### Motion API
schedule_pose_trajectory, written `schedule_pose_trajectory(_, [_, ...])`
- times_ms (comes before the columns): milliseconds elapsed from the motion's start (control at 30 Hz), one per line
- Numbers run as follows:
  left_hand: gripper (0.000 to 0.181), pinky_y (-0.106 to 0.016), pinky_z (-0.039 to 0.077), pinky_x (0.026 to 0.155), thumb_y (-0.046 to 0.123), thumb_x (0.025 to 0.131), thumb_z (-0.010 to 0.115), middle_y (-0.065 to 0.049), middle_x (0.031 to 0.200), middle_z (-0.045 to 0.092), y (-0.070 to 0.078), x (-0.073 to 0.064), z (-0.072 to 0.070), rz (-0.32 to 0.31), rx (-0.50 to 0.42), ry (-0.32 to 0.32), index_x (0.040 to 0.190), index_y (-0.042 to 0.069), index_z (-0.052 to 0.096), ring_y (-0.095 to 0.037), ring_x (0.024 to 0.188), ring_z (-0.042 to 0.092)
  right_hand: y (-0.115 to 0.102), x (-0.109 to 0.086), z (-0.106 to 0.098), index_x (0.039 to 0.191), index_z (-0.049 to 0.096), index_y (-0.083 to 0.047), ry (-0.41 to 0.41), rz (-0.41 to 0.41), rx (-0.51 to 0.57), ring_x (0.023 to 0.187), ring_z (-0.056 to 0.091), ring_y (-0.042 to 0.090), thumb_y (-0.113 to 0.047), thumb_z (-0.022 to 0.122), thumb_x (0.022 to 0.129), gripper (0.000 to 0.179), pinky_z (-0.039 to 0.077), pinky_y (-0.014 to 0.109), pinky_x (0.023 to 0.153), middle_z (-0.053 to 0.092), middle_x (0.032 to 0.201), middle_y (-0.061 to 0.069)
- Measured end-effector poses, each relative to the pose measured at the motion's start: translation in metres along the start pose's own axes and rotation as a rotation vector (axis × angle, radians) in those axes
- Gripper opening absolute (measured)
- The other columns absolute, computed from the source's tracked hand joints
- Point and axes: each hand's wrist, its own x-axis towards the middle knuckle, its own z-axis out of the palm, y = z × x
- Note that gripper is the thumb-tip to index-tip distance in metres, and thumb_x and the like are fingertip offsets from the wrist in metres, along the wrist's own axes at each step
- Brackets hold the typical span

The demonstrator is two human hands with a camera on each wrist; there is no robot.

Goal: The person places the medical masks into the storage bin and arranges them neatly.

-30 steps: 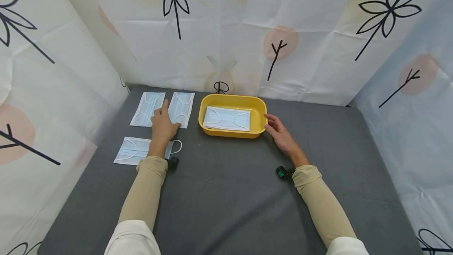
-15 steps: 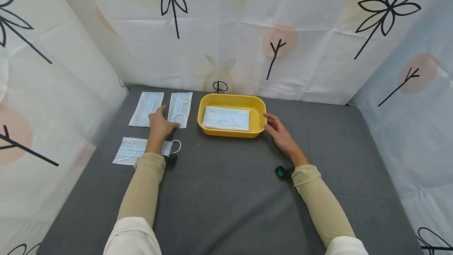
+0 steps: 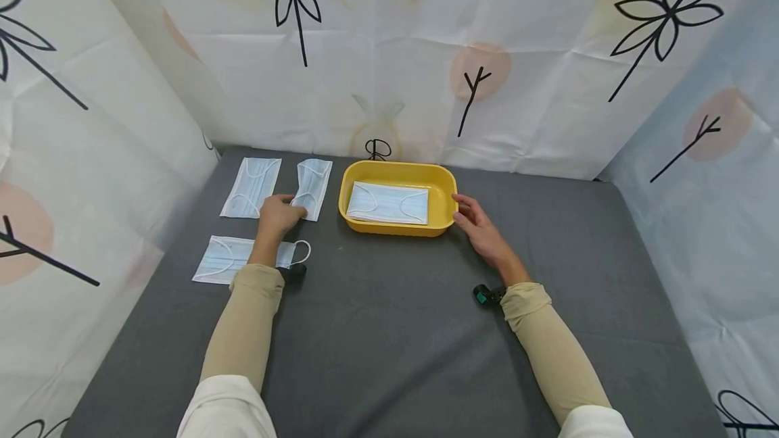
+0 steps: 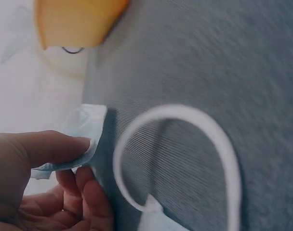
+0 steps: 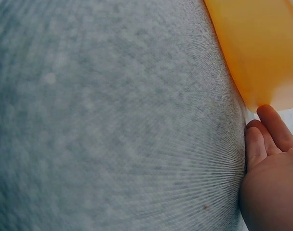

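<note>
My left hand (image 3: 278, 216) pinches the near left edge of a pale blue face mask (image 3: 315, 184), thumb above and fingers beneath. In the left wrist view the held mask (image 4: 92, 122) bends up at the thumb. A second face mask (image 3: 255, 181) lies flat just left of it. Under my left wrist is a third face mask (image 3: 222, 259), partly hidden, its white ear loop (image 4: 204, 120) sticking out to the right. My right hand (image 3: 483, 235) rests with relaxed fingers against the right end of a yellow tray (image 3: 443, 198). Inside the tray lies a small stack of face masks (image 3: 389, 203).
A grey cloth covers the table (image 3: 389, 330). White patterned curtains (image 3: 389, 53) stand close behind the tray and along both sides. Dark wrist cameras are strapped to both wrists.
The left hand has drawn back slightly and its spread fingers have closed on the right-hand upper mask, which now buckles and is turned a little. The right hand stays at the tray.
</note>
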Motion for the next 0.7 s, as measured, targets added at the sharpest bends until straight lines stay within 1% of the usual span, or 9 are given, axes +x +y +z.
schedule_pose_trajectory(100, [0.054,-0.035,0.053,0.088,0.014,0.086,0.065,-0.024,0.125,0.065,0.001,-0.002,-0.001,-0.054,-0.128,0.008,0.135,-0.007,0.060,-0.026,0.099,0.064,0.000,0.000,0.000,0.158,0.030,-0.012,0.001,0.000,-0.004,0.147,0.036,0.038,-0.025,0.046,0.110,0.052,0.024,0.055,0.125,0.036,0.160,0.024])
schedule_pose_trajectory(200, [0.047,-0.023,0.052,0.074,0.011,0.087,0.066,-0.014,0.107,0.064,0.002,-0.002,-0.001,-0.090,-0.238,0.015,0.129,-0.009,0.061,-0.010,0.076,0.061,-0.001,-0.001,0.000,0.158,0.030,-0.012,0.001,0.001,-0.008,0.147,0.036,0.039,-0.026,0.046,0.110,0.053,0.024,0.056,0.125,0.036,0.159,0.024])
schedule_pose_trajectory(267, [0.045,-0.018,0.052,0.069,0.010,0.089,0.065,-0.007,0.102,0.059,0.002,-0.002,-0.001,-0.107,-0.326,0.019,0.129,-0.009,0.058,-0.004,0.070,0.058,-0.002,-0.001,0.000,0.158,0.031,-0.011,0.001,-0.001,-0.008,0.146,0.036,0.039,-0.025,0.046,0.110,0.052,0.024,0.056,0.124,0.036,0.159,0.024])
schedule_pose_trajectory(333, [0.046,-0.014,0.053,0.067,0.008,0.091,0.064,-0.005,0.105,0.056,0.002,-0.002,-0.001,-0.119,-0.412,0.023,0.133,-0.008,0.054,-0.001,0.071,0.057,-0.002,-0.001,0.000,0.158,0.030,-0.011,0.000,-0.004,-0.008,0.146,0.036,0.039,-0.026,0.046,0.110,0.052,0.024,0.056,0.124,0.037,0.158,0.025])
schedule_pose_trajectory(400, [0.049,-0.012,0.054,0.068,0.007,0.094,0.060,-0.007,0.116,0.055,0.001,-0.002,-0.002,-0.129,-0.492,0.022,0.139,-0.007,0.048,0.000,0.078,0.058,-0.001,-0.001,-0.001,0.157,0.031,-0.011,0.001,-0.005,-0.007,0.145,0.037,0.039,-0.025,0.046,0.110,0.052,0.024,0.056,0.124,0.037,0.158,0.025])
schedule_pose_trajectory(500, [0.054,-0.011,0.054,0.069,0.004,0.096,0.055,-0.014,0.136,0.050,-0.001,-0.002,-0.004,-0.136,-0.560,0.024,0.147,-0.005,0.040,-0.005,0.092,0.059,-0.001,-0.001,-0.001,0.157,0.031,-0.011,0.000,-0.001,-0.009,0.145,0.037,0.039,-0.026,0.047,0.110,0.053,0.024,0.055,0.124,0.037,0.158,0.025])
schedule_pose_trajectory(533, [0.056,-0.012,0.055,0.071,0.003,0.096,0.054,-0.014,0.138,0.049,-0.001,-0.003,-0.005,-0.133,-0.573,0.024,0.149,-0.005,0.038,-0.007,0.096,0.059,-0.001,-0.001,-0.001,0.158,0.031,-0.011,-0.001,0.000,-0.011,0.145,0.037,0.039,-0.026,0.047,0.110,0.053,0.024,0.056,0.124,0.037,0.158,0.025])
schedule_pose_trajectory(600, [0.057,-0.013,0.056,0.073,0.000,0.096,0.052,-0.012,0.136,0.049,-0.001,-0.005,-0.008,-0.128,-0.598,0.029,0.151,-0.003,0.035,-0.009,0.100,0.059,0.000,-0.001,-0.001,0.158,0.031,-0.011,-0.002,-0.002,-0.009,0.145,0.037,0.039,-0.026,0.046,0.110,0.053,0.025,0.056,0.124,0.037,0.158,0.024])
schedule_pose_trajectory(700, [0.060,-0.014,0.058,0.077,-0.002,0.096,0.051,-0.007,0.128,0.049,0.000,-0.009,-0.015,-0.112,-0.606,0.041,0.153,0.000,0.032,-0.009,0.102,0.058,-0.001,-0.001,-0.001,0.158,0.031,-0.012,-0.005,-0.006,-0.011,0.146,0.037,0.038,-0.026,0.046,0.110,0.052,0.025,0.055,0.123,0.037,0.158,0.024])
